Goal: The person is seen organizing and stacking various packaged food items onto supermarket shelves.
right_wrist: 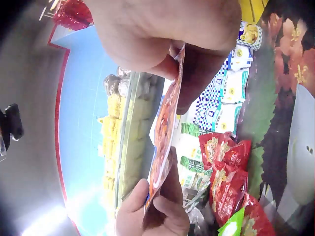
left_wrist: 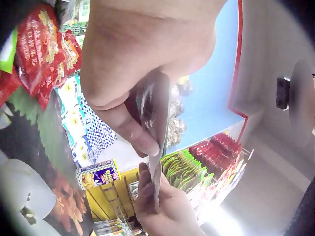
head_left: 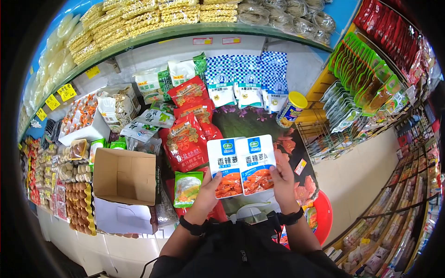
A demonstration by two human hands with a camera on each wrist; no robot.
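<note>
Slippage looks the likeliest trouble: the left packet [head_left: 226,169] and right packet [head_left: 258,164] overlap, each held near an outer edge, so a loosened thumb could let one slide down onto the worktop [head_left: 234,126]. The left hand [head_left: 209,191] pinches the left packet, and the right hand [head_left: 283,181] pinches the right packet, thumbs in front. Both packets are held up above the worktop, side by side, thin and glossy, with white tops, blue-and-green labels and orange-red food pictured or showing below.
</note>
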